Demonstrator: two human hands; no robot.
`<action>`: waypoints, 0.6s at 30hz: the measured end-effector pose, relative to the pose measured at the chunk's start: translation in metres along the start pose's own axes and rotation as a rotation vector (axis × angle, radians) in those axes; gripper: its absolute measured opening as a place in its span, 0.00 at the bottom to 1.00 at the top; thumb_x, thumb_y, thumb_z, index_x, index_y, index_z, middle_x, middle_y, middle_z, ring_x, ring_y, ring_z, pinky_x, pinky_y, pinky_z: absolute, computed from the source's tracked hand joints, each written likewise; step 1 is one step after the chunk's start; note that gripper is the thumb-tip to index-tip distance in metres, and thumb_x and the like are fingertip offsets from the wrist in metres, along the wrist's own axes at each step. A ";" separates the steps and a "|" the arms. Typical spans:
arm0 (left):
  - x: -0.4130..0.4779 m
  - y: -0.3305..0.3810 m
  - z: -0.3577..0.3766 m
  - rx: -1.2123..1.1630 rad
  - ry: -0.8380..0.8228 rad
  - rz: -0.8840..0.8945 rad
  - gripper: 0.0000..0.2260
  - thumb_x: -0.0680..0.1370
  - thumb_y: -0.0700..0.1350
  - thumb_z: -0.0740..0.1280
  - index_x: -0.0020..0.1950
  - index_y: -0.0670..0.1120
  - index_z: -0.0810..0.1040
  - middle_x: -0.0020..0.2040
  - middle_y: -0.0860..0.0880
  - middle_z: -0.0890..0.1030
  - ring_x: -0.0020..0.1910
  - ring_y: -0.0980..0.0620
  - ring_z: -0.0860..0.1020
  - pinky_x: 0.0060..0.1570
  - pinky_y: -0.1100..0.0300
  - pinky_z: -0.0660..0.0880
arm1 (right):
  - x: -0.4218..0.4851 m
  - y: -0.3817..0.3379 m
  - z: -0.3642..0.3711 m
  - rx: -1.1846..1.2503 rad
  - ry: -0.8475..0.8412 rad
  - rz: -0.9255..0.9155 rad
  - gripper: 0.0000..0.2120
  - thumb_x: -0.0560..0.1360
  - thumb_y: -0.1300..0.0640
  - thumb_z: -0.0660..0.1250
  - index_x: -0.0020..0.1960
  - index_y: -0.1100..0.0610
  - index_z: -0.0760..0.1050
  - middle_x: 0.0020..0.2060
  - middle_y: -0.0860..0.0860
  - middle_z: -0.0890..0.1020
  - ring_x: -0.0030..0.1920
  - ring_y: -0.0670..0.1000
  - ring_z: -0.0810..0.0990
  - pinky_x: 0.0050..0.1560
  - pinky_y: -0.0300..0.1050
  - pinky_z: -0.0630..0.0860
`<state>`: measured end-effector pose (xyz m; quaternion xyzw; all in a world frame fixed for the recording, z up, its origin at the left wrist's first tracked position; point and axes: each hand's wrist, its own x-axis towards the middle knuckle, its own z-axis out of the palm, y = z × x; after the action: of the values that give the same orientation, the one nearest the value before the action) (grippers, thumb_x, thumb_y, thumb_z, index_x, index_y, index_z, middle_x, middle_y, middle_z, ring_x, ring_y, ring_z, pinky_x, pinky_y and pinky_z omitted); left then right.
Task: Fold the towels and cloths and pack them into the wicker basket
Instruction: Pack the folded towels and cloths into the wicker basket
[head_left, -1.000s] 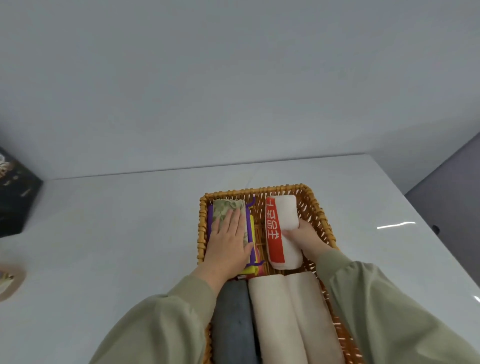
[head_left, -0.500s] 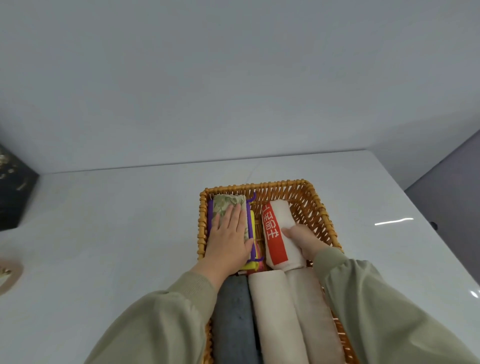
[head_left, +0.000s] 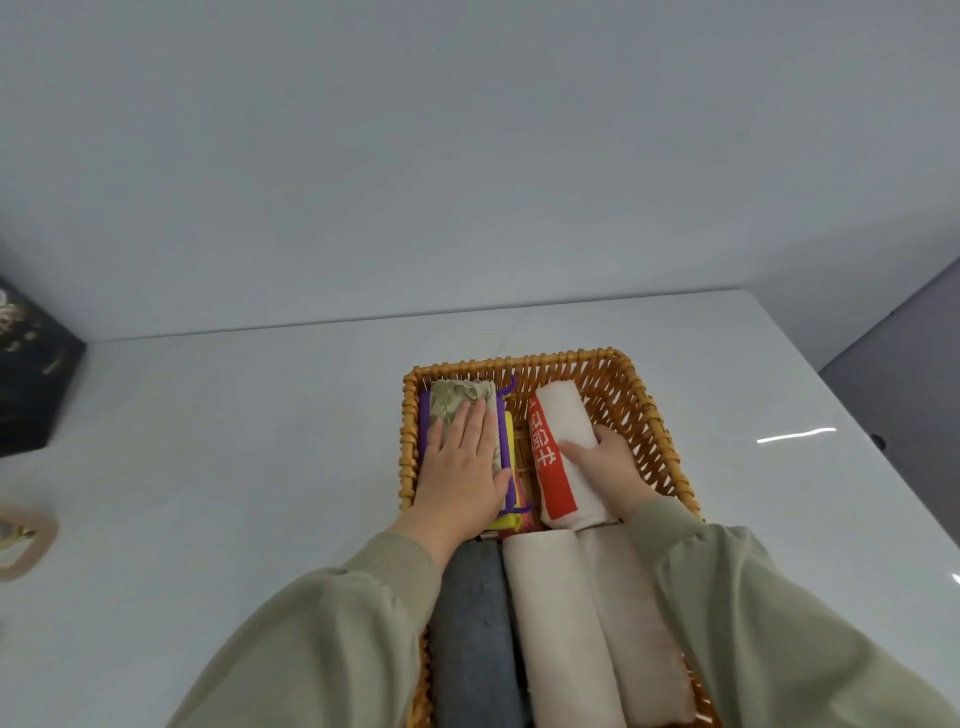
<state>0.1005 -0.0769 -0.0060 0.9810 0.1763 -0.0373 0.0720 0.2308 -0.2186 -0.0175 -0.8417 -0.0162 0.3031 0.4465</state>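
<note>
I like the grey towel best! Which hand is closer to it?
Left. The left hand presses flat on the patterned cloth just beyond the grey towel; the right hand holds the red-and-white towel, farther to the right.

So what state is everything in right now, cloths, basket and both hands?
wicker basket: nearly full.
green floral cloth: folded, pressed flat under the left hand.
red-banded white towel: rolled, gripped by the right hand.
gray towel: rolled, packed at the near end.
cream towel: rolled, packed beside it.
beige towel: rolled, packed at the right wall.
</note>
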 end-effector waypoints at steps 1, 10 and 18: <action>0.000 0.000 0.000 0.003 0.000 0.001 0.32 0.82 0.58 0.48 0.77 0.45 0.35 0.78 0.47 0.38 0.77 0.48 0.37 0.74 0.49 0.38 | -0.002 0.000 0.002 -0.103 0.061 -0.071 0.22 0.76 0.49 0.67 0.66 0.57 0.67 0.51 0.52 0.79 0.44 0.50 0.80 0.36 0.42 0.77; -0.004 0.001 0.000 0.017 0.000 0.003 0.32 0.82 0.57 0.48 0.77 0.44 0.36 0.78 0.46 0.38 0.77 0.48 0.38 0.74 0.49 0.38 | 0.002 0.001 0.011 0.021 -0.108 0.214 0.35 0.70 0.44 0.73 0.67 0.61 0.64 0.48 0.54 0.78 0.45 0.53 0.79 0.40 0.47 0.78; -0.003 0.000 0.002 0.025 0.017 0.004 0.32 0.82 0.57 0.48 0.78 0.44 0.36 0.79 0.46 0.39 0.77 0.48 0.38 0.74 0.48 0.39 | 0.011 0.005 0.001 -0.099 -0.155 0.093 0.23 0.75 0.39 0.64 0.56 0.60 0.71 0.39 0.50 0.78 0.38 0.48 0.78 0.33 0.39 0.73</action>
<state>0.0980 -0.0784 -0.0078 0.9825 0.1743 -0.0309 0.0582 0.2385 -0.2175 -0.0271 -0.8366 -0.0267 0.3866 0.3873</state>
